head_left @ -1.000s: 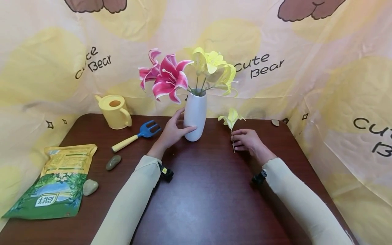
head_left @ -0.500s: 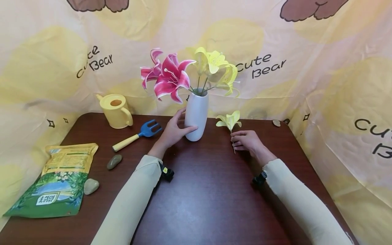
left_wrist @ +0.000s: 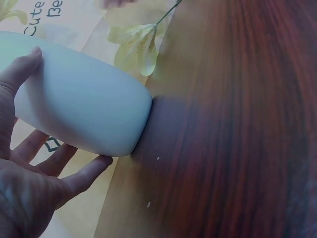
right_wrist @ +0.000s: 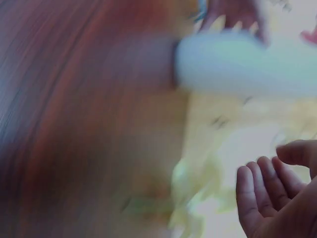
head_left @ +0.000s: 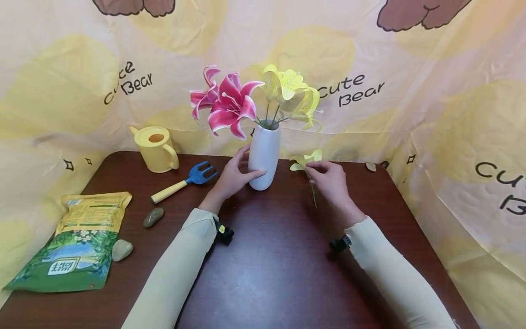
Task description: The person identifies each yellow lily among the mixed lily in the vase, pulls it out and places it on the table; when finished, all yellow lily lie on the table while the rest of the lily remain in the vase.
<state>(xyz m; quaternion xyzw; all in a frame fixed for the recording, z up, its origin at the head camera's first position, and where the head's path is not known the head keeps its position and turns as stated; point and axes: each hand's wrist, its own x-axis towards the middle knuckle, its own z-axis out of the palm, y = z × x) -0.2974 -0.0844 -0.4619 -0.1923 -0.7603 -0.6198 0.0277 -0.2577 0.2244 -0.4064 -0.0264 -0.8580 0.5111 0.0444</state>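
Note:
My left hand [head_left: 236,178] grips the lower part of a white vase [head_left: 264,157], which stands upright on the table. In the left wrist view the thumb lies on one side of the vase [left_wrist: 89,99] and the fingers on the other. Pink lilies [head_left: 230,105] and yellow lilies [head_left: 289,84] stand in it. A loose yellow lily [head_left: 297,162] lies at the table's far edge, its thin stem pointing toward me. Over its bloom in the head view is my right hand [head_left: 330,180]. The right wrist view shows that hand [right_wrist: 277,193] with loosely curled fingers and nothing between them, apart from the blurred lily.
To the left on the dark wooden table [head_left: 255,265] are a yellow watering can [head_left: 152,151], a blue hand fork [head_left: 186,180], two stones [head_left: 153,218] and a green-yellow bag [head_left: 78,246]. Another stone [head_left: 371,167] sits at the far right corner. A printed cloth [head_left: 402,119] surrounds the table.
The right hand has let go of the loose lily's stem and moved up toward its bloom. The lily has tipped down and left. The left hand stays on the vase.

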